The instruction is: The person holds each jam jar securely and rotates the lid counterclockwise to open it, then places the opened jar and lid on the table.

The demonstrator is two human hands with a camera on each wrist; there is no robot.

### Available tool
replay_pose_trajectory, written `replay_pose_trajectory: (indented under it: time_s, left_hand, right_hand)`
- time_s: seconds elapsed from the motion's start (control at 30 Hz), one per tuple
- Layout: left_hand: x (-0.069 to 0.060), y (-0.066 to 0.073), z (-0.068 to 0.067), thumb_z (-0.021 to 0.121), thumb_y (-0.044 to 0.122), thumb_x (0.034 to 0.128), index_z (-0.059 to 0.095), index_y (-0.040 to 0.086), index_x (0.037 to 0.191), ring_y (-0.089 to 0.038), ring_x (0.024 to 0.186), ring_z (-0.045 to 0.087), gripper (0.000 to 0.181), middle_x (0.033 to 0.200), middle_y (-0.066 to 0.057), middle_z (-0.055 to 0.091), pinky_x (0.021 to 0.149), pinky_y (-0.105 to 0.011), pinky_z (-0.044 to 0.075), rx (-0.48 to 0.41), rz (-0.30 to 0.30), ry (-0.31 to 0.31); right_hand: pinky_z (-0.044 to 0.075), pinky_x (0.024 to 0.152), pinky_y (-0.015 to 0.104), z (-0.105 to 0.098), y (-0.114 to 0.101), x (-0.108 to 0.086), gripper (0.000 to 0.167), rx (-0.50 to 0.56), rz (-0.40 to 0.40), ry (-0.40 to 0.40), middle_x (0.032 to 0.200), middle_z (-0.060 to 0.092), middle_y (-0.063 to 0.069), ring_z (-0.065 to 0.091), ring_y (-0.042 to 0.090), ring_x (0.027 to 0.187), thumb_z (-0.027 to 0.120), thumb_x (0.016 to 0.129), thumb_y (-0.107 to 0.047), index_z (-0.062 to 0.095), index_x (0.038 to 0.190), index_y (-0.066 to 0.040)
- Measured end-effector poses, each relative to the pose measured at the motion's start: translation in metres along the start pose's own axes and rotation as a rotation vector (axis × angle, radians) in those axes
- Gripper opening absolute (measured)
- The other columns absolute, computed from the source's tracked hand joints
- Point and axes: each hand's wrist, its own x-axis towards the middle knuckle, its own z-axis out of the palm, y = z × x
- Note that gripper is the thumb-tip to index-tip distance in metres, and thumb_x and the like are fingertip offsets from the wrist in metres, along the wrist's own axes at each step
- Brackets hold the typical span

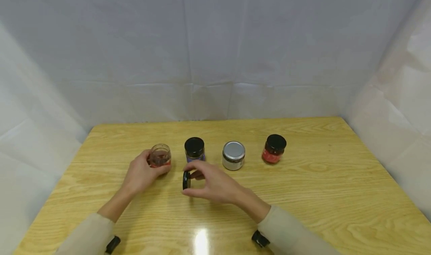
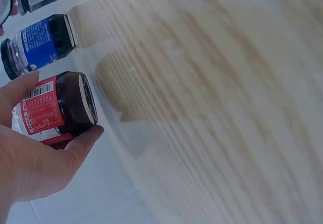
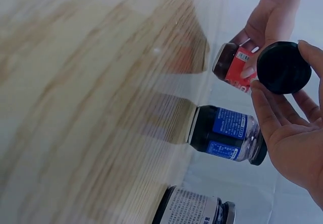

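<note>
My left hand [image 1: 144,171] grips a glass jar [image 1: 160,156] with a red label, its mouth uncovered, at the left of the table. In the left wrist view the thumb and fingers wrap this jar [image 2: 45,110], which holds something dark. My right hand [image 1: 215,184] pinches a black lid [image 1: 186,180] by its rim, turned on edge above the table, to the right of the open jar. The right wrist view shows the lid [image 3: 284,67] face-on between thumb and fingers. Just behind the right hand stands a blue-labelled jar [image 1: 194,148] with a black lid.
A jar with a silver lid [image 1: 234,155] and a pale label stands right of the blue-labelled one. Farther right is a red-labelled jar [image 1: 274,148] with a black lid. The wooden table [image 1: 336,195] meets white sheeting [image 1: 215,60] at its back and sides.
</note>
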Motion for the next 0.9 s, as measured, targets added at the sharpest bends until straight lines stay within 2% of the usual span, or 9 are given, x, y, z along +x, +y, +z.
replay_pose_trajectory:
  time_s: [0.17, 0.37, 0.63, 0.9]
  left_hand:
    - [0.0041, -0.0014, 0.0004, 0.073, 0.037, 0.0828, 0.044, -0.005, 0.131, -0.035, 0.103, 0.057, 0.071, 0.115, -0.022, 0.057, 0.080, -0.047, 0.048, -0.009, -0.015, -0.024]
    - [0.0068, -0.0044, 0.0005, 0.074, 0.036, 0.0830, 0.045, -0.003, 0.130, -0.034, 0.101, 0.058, 0.068, 0.113, -0.022, 0.058, 0.079, -0.046, 0.048, -0.010, -0.015, -0.020]
    - [0.0075, -0.0016, -0.0025, 0.071, 0.041, 0.0843, 0.043, -0.006, 0.130, -0.036, 0.101, 0.057, 0.071, 0.114, -0.024, 0.058, 0.080, -0.048, 0.048, -0.002, -0.003, -0.053]
    - [0.0078, -0.0052, -0.0035, 0.070, 0.045, 0.0843, 0.045, -0.005, 0.130, -0.037, 0.105, 0.056, 0.072, 0.116, -0.023, 0.057, 0.081, -0.049, 0.047, -0.012, -0.023, -0.072]
  right_hand:
    - [0.044, 0.090, 0.020, 0.0019, -0.0003, 0.0033, 0.050, -0.005, -0.010, -0.004, 0.121, 0.056, -0.005, 0.058, 0.008, 0.105, 0.073, 0.085, -0.034, 0.053, 0.125, -0.015]
    - [0.044, 0.090, 0.020, 0.0031, -0.0022, 0.0056, 0.049, 0.003, -0.013, -0.002, 0.120, 0.056, -0.004, 0.058, 0.008, 0.104, 0.074, 0.084, -0.032, 0.053, 0.124, -0.015]
    - [0.044, 0.091, 0.020, 0.0046, -0.0018, 0.0077, 0.050, 0.001, -0.007, -0.009, 0.121, 0.055, -0.003, 0.058, 0.008, 0.105, 0.073, 0.084, -0.034, 0.053, 0.125, -0.014]
    - [0.044, 0.090, 0.019, 0.0052, -0.0015, 0.0090, 0.049, 0.004, -0.016, -0.014, 0.121, 0.054, -0.005, 0.056, 0.007, 0.106, 0.073, 0.084, -0.035, 0.052, 0.124, -0.016]
